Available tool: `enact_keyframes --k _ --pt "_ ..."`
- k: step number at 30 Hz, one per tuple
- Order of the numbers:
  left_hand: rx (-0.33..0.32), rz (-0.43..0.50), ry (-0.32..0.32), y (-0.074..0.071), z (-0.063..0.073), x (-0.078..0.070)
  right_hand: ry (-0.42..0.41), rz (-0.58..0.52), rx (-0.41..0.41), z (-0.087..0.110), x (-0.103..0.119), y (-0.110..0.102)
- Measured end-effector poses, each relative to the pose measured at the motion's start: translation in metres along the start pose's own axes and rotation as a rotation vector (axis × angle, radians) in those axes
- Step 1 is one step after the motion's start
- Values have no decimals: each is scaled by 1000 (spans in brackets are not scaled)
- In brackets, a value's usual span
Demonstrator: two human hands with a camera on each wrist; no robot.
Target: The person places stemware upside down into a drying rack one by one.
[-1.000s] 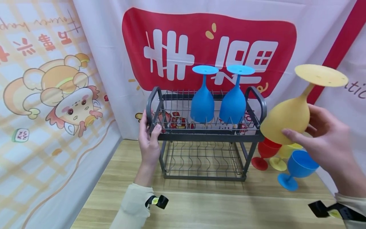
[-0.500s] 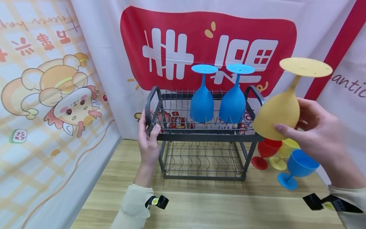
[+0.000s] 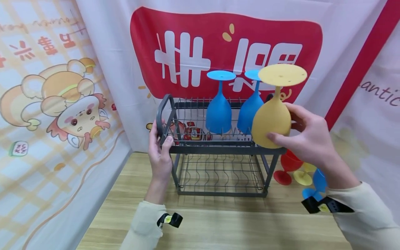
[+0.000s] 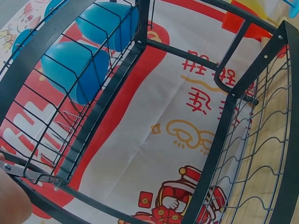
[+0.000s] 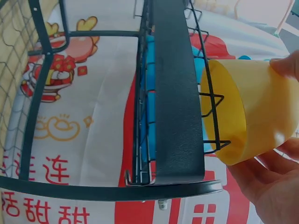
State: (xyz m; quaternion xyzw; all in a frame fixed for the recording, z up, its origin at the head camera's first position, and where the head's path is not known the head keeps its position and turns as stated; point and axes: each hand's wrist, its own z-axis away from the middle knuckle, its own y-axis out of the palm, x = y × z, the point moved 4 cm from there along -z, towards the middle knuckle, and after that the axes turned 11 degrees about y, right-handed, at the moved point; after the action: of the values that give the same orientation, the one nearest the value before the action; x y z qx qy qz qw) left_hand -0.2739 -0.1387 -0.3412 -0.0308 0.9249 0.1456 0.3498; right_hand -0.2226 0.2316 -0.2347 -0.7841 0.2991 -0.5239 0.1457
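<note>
A dark two-tier dish rack [image 3: 225, 150] stands on the wooden table. My left hand [image 3: 160, 154] grips the left end of its upper tier, thumb in front. Two blue goblets, one [image 3: 218, 114] left of the other [image 3: 248, 113], sit upside down on that tier. My right hand [image 3: 307, 137] holds a yellow goblet [image 3: 271, 121] by its bowl, base up, at the tier's right front, partly covering the right blue goblet. In the right wrist view, the yellow goblet's rim [image 5: 229, 112] is close by the rack's wires; whether it rests on them I cannot tell.
Right of the rack stand a red goblet [image 3: 290, 162], a yellow goblet [image 3: 302, 177] and a blue goblet [image 3: 319, 181], upright, partly hidden by my right arm. A printed cloth [image 3: 106, 52] hangs behind the rack and on the left. The lower tier [image 3: 218, 173] has wavy wires.
My right hand has carried the yellow goblet leftward from beside the rack to the upper tier's right end, and the goblet is now more upright. The left hand keeps its grip.
</note>
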Motion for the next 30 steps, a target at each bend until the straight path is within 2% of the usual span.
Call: enact_keyframes --k 6,10,17,23,30 --pt "5 5 11 -1 0 1 -2 -6 -35 -7 5 0" --pt "15 5 14 1 0 1 3 -30 -4 -7 13 4" --pt "21 -25 9 1 0 -1 -73 -63 94 -8 38 33" --pt "19 -39 -1 0 0 0 -123 -86 128 -9 60 60" --pt "12 -33 5 -2 0 -1 -172 -96 166 -15 73 84"
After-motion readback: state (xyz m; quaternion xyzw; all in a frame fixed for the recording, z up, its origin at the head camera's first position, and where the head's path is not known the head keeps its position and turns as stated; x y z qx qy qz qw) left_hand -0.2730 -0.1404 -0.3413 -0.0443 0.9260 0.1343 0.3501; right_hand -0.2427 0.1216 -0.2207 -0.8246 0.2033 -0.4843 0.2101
